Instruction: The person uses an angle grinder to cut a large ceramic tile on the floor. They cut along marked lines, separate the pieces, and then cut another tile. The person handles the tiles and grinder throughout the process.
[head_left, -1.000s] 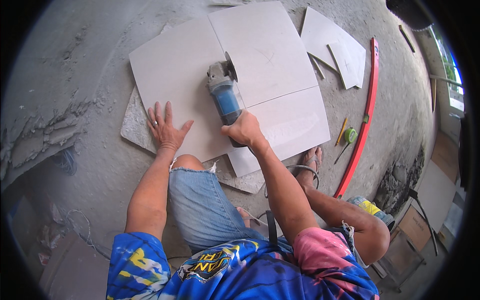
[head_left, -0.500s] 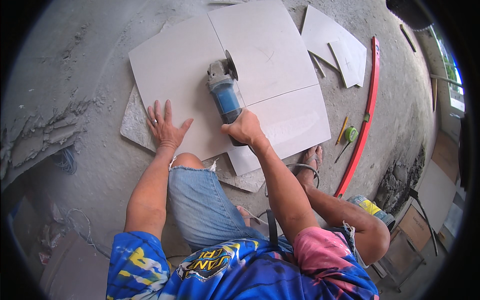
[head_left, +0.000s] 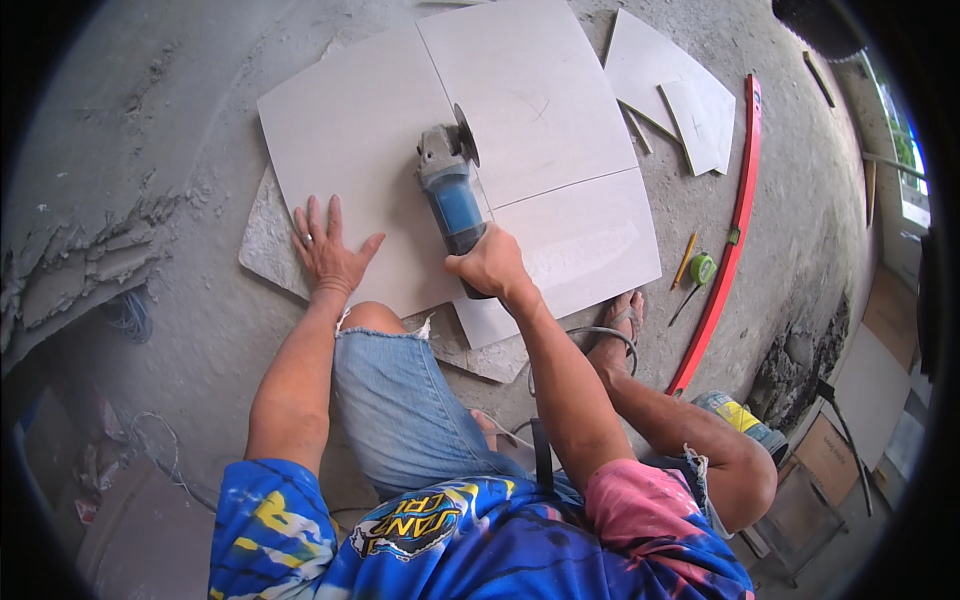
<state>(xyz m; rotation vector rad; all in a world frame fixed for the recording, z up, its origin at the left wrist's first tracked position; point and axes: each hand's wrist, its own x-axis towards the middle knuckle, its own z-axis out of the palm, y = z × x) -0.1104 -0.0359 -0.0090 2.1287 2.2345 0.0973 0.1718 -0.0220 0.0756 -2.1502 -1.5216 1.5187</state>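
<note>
Grinder (head_left: 455, 200) barely moved | right grip (head_left: 490, 262) wrapped round it | left grip (head_left: 334, 256) spread on pale tile (head_left: 365, 165) | dusty concrete floor (head_left: 190, 320)

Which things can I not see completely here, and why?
Head view:
Grip of the angle grinder: mostly covered by the right hand.
Palm of the left hand: faces down on the tile.
Middle of the rough slab: hidden under the tile.
Dark object, top right: cut off by the dark rim.

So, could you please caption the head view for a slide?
Right hand grips a grinder over pale tiles; left hand rests on one.
</note>
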